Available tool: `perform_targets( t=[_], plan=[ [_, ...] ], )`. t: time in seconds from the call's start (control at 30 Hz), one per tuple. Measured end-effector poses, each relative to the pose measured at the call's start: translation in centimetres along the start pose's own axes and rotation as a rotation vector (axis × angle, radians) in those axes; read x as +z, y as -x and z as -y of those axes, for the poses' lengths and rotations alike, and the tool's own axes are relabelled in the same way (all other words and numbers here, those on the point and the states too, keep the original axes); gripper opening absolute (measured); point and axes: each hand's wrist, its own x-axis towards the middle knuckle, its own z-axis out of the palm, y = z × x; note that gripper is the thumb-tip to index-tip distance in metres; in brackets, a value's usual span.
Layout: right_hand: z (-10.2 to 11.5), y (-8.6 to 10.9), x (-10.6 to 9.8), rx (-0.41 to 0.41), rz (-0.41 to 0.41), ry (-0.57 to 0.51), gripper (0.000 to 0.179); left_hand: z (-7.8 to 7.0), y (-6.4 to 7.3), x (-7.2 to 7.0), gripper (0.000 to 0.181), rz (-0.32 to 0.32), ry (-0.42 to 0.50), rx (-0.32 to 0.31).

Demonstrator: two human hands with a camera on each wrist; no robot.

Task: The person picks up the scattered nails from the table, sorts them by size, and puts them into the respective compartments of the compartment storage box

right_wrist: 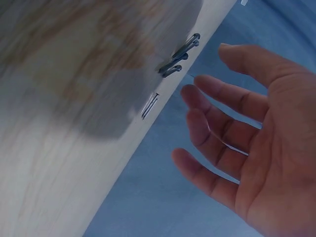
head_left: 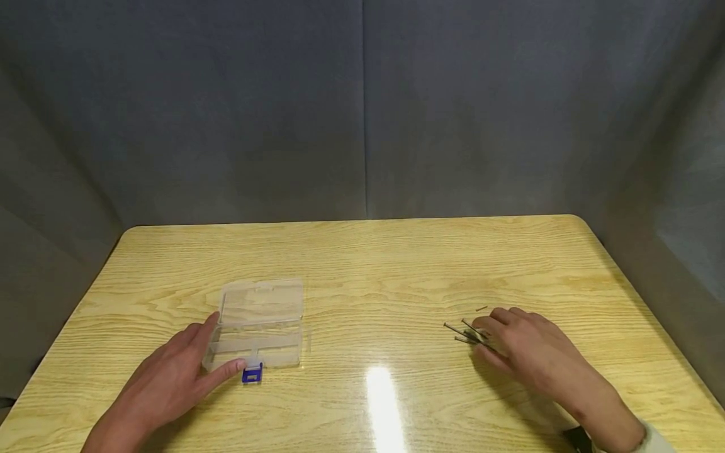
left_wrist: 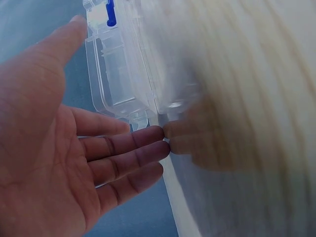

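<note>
On the left of the table lies a clear plastic compartment box (head_left: 260, 343) with its lid (head_left: 262, 303) folded back and a blue latch (head_left: 252, 374) at its front. My left hand (head_left: 164, 371) is at the box's left side, thumb by the latch and fingers along the edge. In the left wrist view its fingers (left_wrist: 131, 160) are extended beside the box wall. My right hand (head_left: 532, 349) hovers beside a small pile of long metal nails (head_left: 464, 333), fingers loosely bent. A gap shows between the fingers and the nails (right_wrist: 180, 54) in the right wrist view.
A thin, smaller nail (head_left: 481, 308) lies just behind the pile. The wood-grain table (head_left: 362, 270) has grey-blue partitions (head_left: 362, 113) behind it and at both sides. A bright light reflection falls on the tabletop between the hands.
</note>
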Motion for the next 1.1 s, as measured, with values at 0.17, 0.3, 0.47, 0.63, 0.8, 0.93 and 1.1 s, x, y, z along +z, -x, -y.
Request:
perform_targets(
  t=[0.17, 0.3, 0.47, 0.63, 0.8, 0.93, 1.1],
  plan=[
    [-0.33, 0.07, 0.05, 0.038, 0.028, -0.018, 0.025, 0.04, -0.12, 0.01, 0.092, 0.017, 0.001, 0.005],
    [-0.47, 0.09, 0.10, 0.059, 0.033, -0.027, 0.023, 0.03, -0.13, 0.03, 0.088, 0.024, -0.011, 0.009],
    [-0.67, 0.15, 0.22, 0.089, 0.055, -0.040, 0.022, 0.01, -0.11, 0.02, 0.087, 0.026, -0.031, 0.010],
    [-0.94, 0.23, 0.11, 0.132, 0.092, -0.056, 0.021, -0.01, -0.21, 0.03, 0.086, 0.013, -0.038, 0.022],
    [-1.07, 0.24, 0.04, 0.135, 0.102, -0.061, 0.021, -0.07, -0.25, 0.03, 0.086, 0.010, -0.043, 0.029],
    [-1.06, 0.30, 0.04, 0.134, 0.100, -0.061, 0.021, -0.11, -0.36, 0.07, 0.086, 0.012, -0.050, 0.038],
    [-0.91, 0.35, 0.16, 0.106, 0.068, -0.046, 0.023, -0.19, -0.57, 0.04, 0.087, 0.024, -0.050, 0.041]
  ],
)
